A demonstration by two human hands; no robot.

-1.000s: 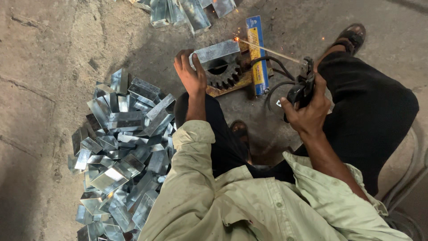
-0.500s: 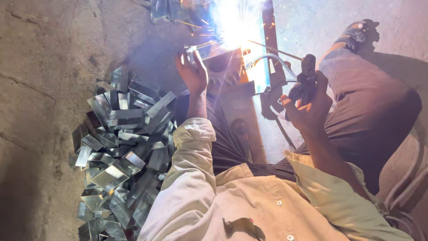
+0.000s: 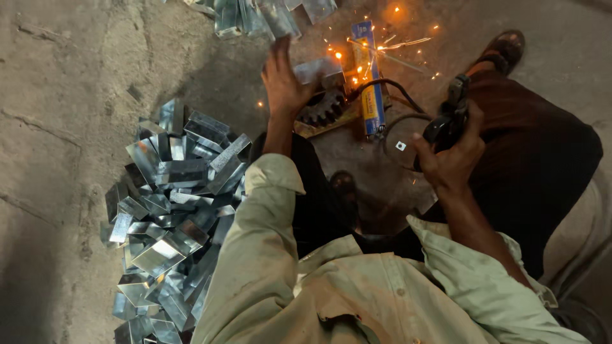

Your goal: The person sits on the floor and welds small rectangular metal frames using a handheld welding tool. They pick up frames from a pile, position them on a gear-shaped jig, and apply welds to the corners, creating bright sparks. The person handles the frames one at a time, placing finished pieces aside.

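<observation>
My left hand (image 3: 284, 83) is stretched out over the floor with its fingers spread, its thumb side against the left end of a shiny bent metal piece (image 3: 320, 68). That piece lies on a dark toothed gear (image 3: 322, 108) on a wooden board. My right hand (image 3: 449, 159) grips a black welding electrode holder (image 3: 451, 118), whose thin rod (image 3: 408, 44) points left toward the metal piece. Orange sparks scatter around the rod tip. A black cable (image 3: 389, 86) loops from the holder.
A blue and yellow box (image 3: 368, 76) lies upright beside the gear. A large heap of shiny bent metal pieces (image 3: 172, 204) lies on the concrete floor at left, more at the top edge (image 3: 261, 13). My sandalled foot (image 3: 503, 46) rests at the upper right.
The bright welding flash of half a second ago has died to scattered sparks. My left hand's fingers have spread apart beside the metal piece. My right hand stays on the holder.
</observation>
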